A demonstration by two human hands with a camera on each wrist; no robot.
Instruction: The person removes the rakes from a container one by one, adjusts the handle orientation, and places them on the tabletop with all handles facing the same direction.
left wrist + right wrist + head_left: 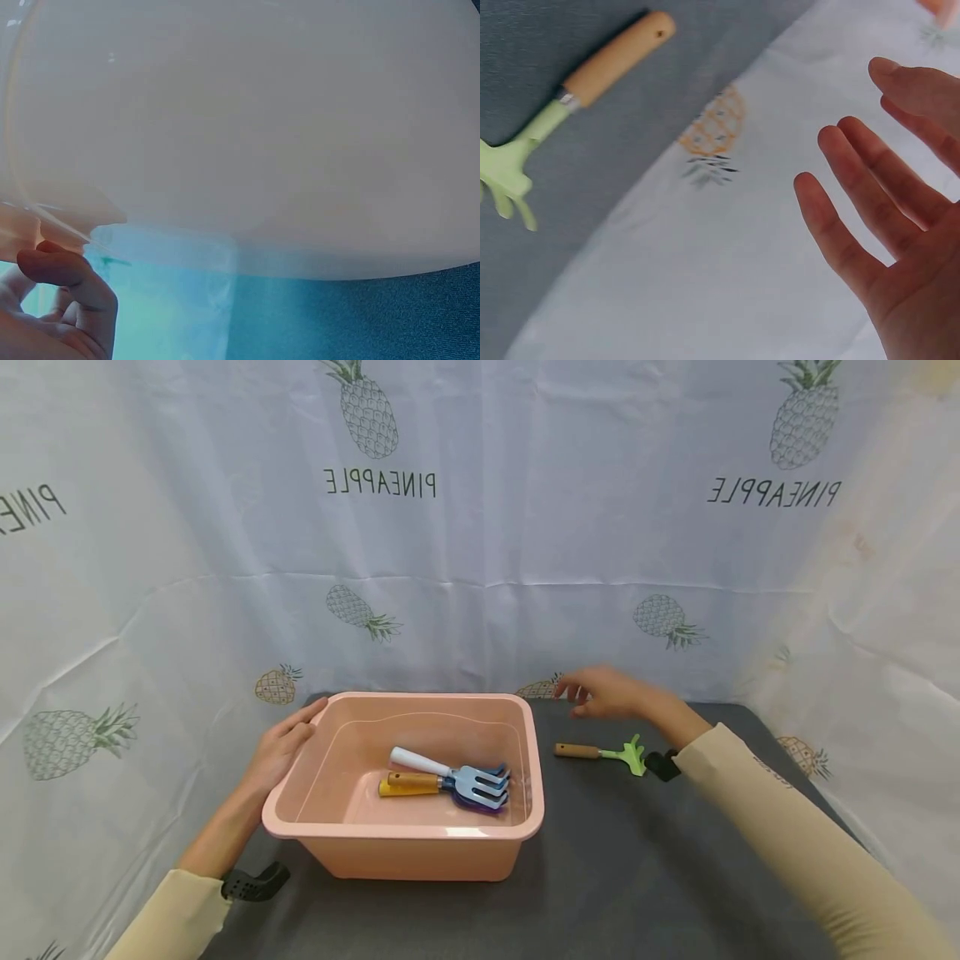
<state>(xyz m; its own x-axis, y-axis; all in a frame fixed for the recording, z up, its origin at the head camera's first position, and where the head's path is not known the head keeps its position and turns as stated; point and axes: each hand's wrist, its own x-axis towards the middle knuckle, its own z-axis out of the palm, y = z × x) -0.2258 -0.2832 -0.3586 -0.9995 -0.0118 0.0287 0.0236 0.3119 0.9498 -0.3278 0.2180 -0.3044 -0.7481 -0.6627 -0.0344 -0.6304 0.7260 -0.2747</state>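
A peach-pink plastic basin [420, 852] stands on the dark table. My left hand [282, 750] holds its left rim near the back corner; in the left wrist view the bent fingers [82, 281] meet the rim's edge. Inside lie several garden hand tools: a light-blue hand rake [480, 785] with a white handle on top, with a wooden handle [414, 780] and a yellow handle [397, 790] among those below. Right of the basin, a green hand rake [510, 165] with a wooden handle lies on the table. My right hand [609, 691] hovers beyond it, fingers apart, holding nothing.
White cloth [480, 527] printed with pineapples hangs behind the table [600, 877] and along both sides. The table's back edge runs just behind the basin. Black wrist straps [257, 883] sit on both forearms.
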